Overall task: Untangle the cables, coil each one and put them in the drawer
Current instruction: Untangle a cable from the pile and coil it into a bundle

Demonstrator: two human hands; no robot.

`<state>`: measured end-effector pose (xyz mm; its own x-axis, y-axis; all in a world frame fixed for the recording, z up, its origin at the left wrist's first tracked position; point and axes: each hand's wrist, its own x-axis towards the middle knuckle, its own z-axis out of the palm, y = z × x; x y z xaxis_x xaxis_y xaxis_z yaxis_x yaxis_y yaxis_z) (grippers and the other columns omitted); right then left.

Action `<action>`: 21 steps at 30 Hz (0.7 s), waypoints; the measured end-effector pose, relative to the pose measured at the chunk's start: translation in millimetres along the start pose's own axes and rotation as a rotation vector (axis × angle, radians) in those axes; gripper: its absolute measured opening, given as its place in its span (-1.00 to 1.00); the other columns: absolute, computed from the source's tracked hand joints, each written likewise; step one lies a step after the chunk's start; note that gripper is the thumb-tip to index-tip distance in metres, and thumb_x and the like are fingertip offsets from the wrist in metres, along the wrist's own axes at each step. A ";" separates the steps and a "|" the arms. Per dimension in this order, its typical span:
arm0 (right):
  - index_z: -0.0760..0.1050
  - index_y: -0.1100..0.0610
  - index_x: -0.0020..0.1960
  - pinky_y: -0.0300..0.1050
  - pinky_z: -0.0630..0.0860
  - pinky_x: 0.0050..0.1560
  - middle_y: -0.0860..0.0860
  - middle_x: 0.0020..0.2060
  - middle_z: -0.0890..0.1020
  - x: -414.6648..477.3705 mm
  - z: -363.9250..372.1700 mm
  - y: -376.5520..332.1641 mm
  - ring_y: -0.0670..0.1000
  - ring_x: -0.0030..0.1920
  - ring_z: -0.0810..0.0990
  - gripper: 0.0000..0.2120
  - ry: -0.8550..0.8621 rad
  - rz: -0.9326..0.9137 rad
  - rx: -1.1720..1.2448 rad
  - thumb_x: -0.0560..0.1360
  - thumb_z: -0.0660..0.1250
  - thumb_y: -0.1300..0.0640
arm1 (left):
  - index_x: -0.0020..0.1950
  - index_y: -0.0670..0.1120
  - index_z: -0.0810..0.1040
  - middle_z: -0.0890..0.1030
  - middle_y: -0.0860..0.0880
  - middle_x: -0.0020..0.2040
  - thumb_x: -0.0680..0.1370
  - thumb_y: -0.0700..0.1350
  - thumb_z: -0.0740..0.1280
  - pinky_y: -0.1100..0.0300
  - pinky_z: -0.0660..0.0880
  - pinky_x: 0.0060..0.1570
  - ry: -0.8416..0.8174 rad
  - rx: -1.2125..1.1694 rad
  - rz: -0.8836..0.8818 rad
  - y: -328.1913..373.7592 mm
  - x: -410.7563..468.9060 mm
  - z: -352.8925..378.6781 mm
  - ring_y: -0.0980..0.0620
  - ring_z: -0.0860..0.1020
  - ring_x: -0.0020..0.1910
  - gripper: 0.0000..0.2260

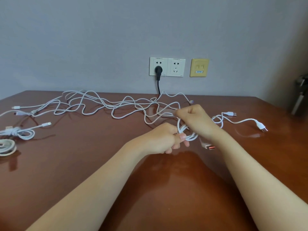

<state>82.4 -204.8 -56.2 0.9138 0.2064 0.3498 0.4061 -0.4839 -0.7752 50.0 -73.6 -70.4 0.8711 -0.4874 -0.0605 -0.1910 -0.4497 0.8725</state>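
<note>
Glossy reddish-brown wood makes up the tabletop (75, 172), and two bare forearms reach over it from the near edge toward its middle. The left hand (164, 140) has its fingers curled round a small coil (187, 134) of white cable, with the thumb pressed on the loops. The right hand (195, 120), just beyond and against the coil, is closed, its fingertips pinching a strand of cable that leads off to the left. An orange-tipped USB plug (209, 147), blurred, shows just below the coil beside the right wrist. At the left edge lie two wound bundles: a flat grey-white bundle (7, 146) nearest, and a white bundle (20, 132) just behind it with a connector end sticking out. To the right of the hands a short white cable (233, 121) lies loose, with two USB plugs showing. Farther back, a long tangle (100, 104) of white cables sprawls from the left edge across to the right hand, its strands crossing one another. Behind the tabletop rises a grey wall (83, 39) bearing a double white socket (167, 66) with a black plug (158, 70) in its left half, and a yellow data socket (199, 67) beside it. A dark object (300, 95) stands at the far right edge, too cut off to identify.
</note>
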 end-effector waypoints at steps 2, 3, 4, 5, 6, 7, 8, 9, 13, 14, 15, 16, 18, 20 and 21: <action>0.33 0.15 -0.56 -0.29 0.25 -0.58 0.01 -0.66 0.34 -5.3 -9.8 -5.1 -0.06 -0.64 0.27 -0.61 -0.178 0.165 0.354 0.42 0.30 0.19 | -0.15 -0.11 0.53 0.34 0.04 -0.46 0.65 -0.15 0.10 0.33 0.15 -0.56 -0.101 -0.089 0.020 3.0 -2.1 -1.8 0.13 0.27 -0.55 -0.73; 0.37 0.14 -0.58 -0.32 0.25 -0.61 -0.01 -0.66 0.36 -6.4 -14.4 -6.1 -0.07 -0.66 0.28 -0.66 -0.235 0.233 0.563 0.36 0.29 0.18 | -0.15 -0.12 0.53 0.35 0.07 -0.49 0.64 -0.18 0.09 0.33 0.15 -0.58 -0.152 -0.132 0.050 4.9 -3.1 -3.0 0.14 0.29 -0.57 -0.73; 0.41 0.13 -0.59 -0.33 0.27 -0.62 -0.02 -0.66 0.38 -7.2 -18.2 -7.3 -0.08 -0.66 0.31 -0.70 -0.269 0.276 0.725 0.31 0.27 0.16 | -0.14 -0.13 0.52 0.36 0.09 -0.51 0.64 -0.20 0.08 0.34 0.16 -0.60 -0.187 -0.176 0.084 7.2 -4.4 -4.6 0.15 0.30 -0.58 -0.73; 0.46 0.12 -0.58 -0.34 0.29 -0.62 -0.02 -0.64 0.41 -6.5 -19.3 -6.4 -0.08 -0.66 0.35 -0.73 -0.285 0.297 0.814 0.28 0.27 0.15 | -0.14 -0.14 0.52 0.37 0.10 -0.52 0.64 -0.21 0.07 0.34 0.17 -0.60 -0.200 -0.217 0.114 9.2 -5.9 -6.7 0.16 0.32 -0.59 -0.73; 0.50 0.13 -0.54 -0.34 0.29 -0.61 -0.02 -0.63 0.43 -5.9 -17.4 -4.7 -0.09 -0.66 0.37 -0.77 -0.292 0.294 0.830 0.28 0.29 0.16 | -0.13 -0.15 0.52 0.37 0.10 -0.51 0.63 -0.22 0.07 0.34 0.18 -0.60 -0.192 -0.244 0.135 11.2 -7.1 -9.4 0.16 0.32 -0.59 -0.73; 0.52 0.15 -0.47 -0.35 0.27 -0.63 -0.02 -0.63 0.44 -5.5 -13.3 -3.0 -0.11 -0.66 0.38 -0.79 -0.297 0.292 0.825 0.33 0.30 0.18 | -0.13 -0.15 0.52 0.37 0.10 -0.51 0.63 -0.22 0.07 0.34 0.19 -0.60 -0.158 -0.241 0.139 12.4 -8.3 -12.7 0.16 0.33 -0.58 -0.74; 0.50 0.17 -0.39 -0.36 0.22 -0.65 -0.03 -0.62 0.44 -4.7 -6.9 -0.3 -0.13 -0.67 0.36 -0.79 -0.303 0.272 0.784 0.42 0.27 0.20 | -0.14 -0.13 0.51 0.38 0.09 -0.50 0.64 -0.22 0.08 0.33 0.19 -0.59 -0.102 -0.199 0.131 12.5 -9.5 -16.5 0.16 0.33 -0.59 -0.74; 0.45 0.16 -0.32 -0.36 0.16 -0.66 -0.04 -0.61 0.42 -3.5 0.3 0.6 -0.15 -0.66 0.32 -0.78 -0.308 0.260 0.738 0.50 0.22 0.22 | -0.16 -0.12 0.50 0.38 0.07 -0.47 0.64 -0.21 0.09 0.33 0.19 -0.58 -0.024 -0.115 0.117 11.1 -10.5 -21.2 0.17 0.32 -0.59 -0.75; 0.39 0.11 -0.29 -0.40 0.04 -0.65 -0.10 -0.61 0.35 3.3 17.5 0.0 -0.19 -0.61 0.15 -0.69 -0.286 0.318 0.560 0.60 0.08 0.29 | -0.21 -0.05 0.48 0.37 0.06 -0.47 0.63 -0.15 0.15 0.28 0.23 -0.48 0.272 0.119 0.090 -0.1 -8.9 -38.0 0.18 0.29 -0.62 -0.75; 0.39 0.10 -0.30 -0.40 0.06 -0.66 -0.12 -0.63 0.33 2.2 19.0 -2.3 -0.18 -0.61 0.16 -0.67 -0.269 0.298 0.472 0.60 0.07 0.30 | -0.24 -0.02 0.49 0.37 0.08 -0.48 0.63 -0.14 0.16 0.25 0.25 -0.43 0.326 0.153 0.094 -2.0 -7.4 -40.2 0.19 0.31 -0.60 -0.74; 0.40 0.11 -0.30 -0.40 0.10 -0.67 -0.13 -0.67 0.33 1.5 20.2 -5.3 -0.16 -0.62 0.19 -0.66 -0.239 0.273 0.395 0.60 0.06 0.32 | -0.24 0.01 0.49 0.38 0.10 -0.48 0.62 -0.14 0.16 0.23 0.27 -0.39 0.361 0.206 0.097 -2.9 -6.5 -40.5 0.19 0.33 -0.55 -0.74; 0.40 0.11 -0.29 -0.42 0.14 -0.67 -0.13 -0.71 0.33 -0.8 20.8 -9.8 -0.17 -0.64 0.25 -0.66 -0.214 0.230 0.341 0.60 0.06 0.34 | -0.21 0.02 0.47 0.40 0.12 -0.45 0.62 -0.13 0.17 0.20 0.29 -0.35 0.387 0.260 0.094 -3.0 -5.7 -39.8 0.19 0.36 -0.49 -0.77; 0.38 0.13 -0.27 -0.44 0.24 -0.66 -0.13 -0.75 0.34 -4.4 22.7 -17.4 -0.22 -0.69 0.33 -0.67 -0.180 0.174 0.337 0.59 0.04 0.39 | -0.03 0.00 0.40 0.45 0.13 -0.39 0.61 -0.14 0.19 0.16 0.31 -0.27 0.423 0.219 0.097 -4.3 -3.3 -37.5 0.16 0.37 -0.41 -0.94; 0.37 0.13 -0.28 -0.43 0.24 -0.64 -0.14 -0.75 0.33 -6.1 24.0 -18.9 -0.22 -0.69 0.31 -0.67 -0.173 0.135 0.322 0.57 0.05 0.40 | 0.10 0.03 0.28 0.46 0.09 -0.34 0.60 -0.14 0.20 0.16 0.30 -0.23 0.457 0.150 0.110 -6.6 -1.8 -37.4 0.14 0.36 -0.40 -0.86; 0.37 0.12 -0.31 -0.40 0.21 -0.62 -0.14 -0.73 0.33 -5.3 25.5 -17.4 -0.20 -0.66 0.28 -0.67 -0.173 0.117 0.275 0.57 0.07 0.38 | 0.12 0.05 0.27 0.44 0.07 -0.33 0.59 -0.13 0.20 0.15 0.30 -0.24 0.462 0.154 0.122 -7.8 -1.5 -38.0 0.13 0.35 -0.40 -0.84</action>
<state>70.7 -175.8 -58.0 0.9328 0.3155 0.1740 0.2641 -0.2703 -0.9258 67.4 -41.0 -58.7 0.9408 -0.1770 0.2892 -0.3387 -0.5321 0.7760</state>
